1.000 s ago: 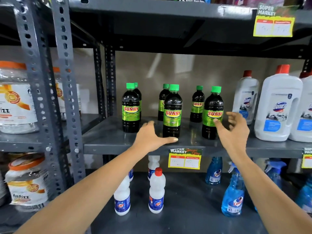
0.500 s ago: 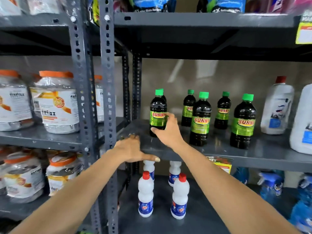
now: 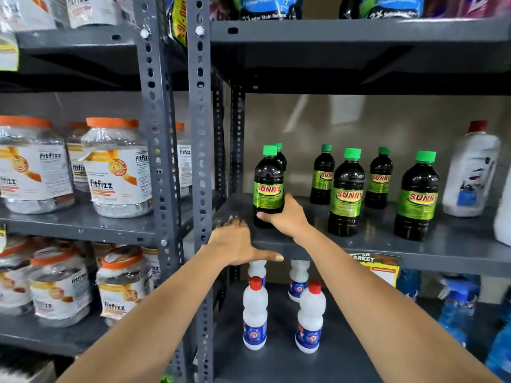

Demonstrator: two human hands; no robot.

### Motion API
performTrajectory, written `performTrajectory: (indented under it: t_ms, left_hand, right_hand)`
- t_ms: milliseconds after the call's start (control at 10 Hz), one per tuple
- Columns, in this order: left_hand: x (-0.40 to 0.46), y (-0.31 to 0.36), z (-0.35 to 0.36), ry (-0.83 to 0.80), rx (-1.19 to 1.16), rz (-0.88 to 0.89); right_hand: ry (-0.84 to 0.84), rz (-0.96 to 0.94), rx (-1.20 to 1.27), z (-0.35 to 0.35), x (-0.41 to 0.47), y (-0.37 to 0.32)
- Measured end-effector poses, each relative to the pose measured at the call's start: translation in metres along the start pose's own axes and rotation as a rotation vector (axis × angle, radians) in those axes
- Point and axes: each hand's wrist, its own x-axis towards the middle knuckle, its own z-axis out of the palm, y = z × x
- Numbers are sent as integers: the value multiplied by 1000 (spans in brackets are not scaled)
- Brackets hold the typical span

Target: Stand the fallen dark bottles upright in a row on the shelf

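Several dark Sunny bottles with green caps stand upright on the grey middle shelf. The front row holds a left bottle, a middle bottle and a right bottle. Smaller-looking ones stand behind, such as a rear bottle and another rear bottle. My right hand wraps around the lower part of the left front bottle. My left hand lies flat on the shelf's front left corner, fingers spread, holding nothing.
A white Domex bottle stands right of the dark ones. White red-capped bottles and blue spray bottles fill the shelf below. Perforated grey uprights divide off Fitfizz jars on the left rack.
My right hand swung from the right front bottle across to the left front bottle and closed on it. My left hand slid left along the shelf edge. The view turned left.
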Motion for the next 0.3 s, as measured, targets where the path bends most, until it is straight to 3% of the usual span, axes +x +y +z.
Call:
performTrajectory:
  t_ms: [300]
  left_hand:
    - [-6,4,-7,-10,19,-28]
  right_hand:
    - [38,-12,37,-1,-16,-11]
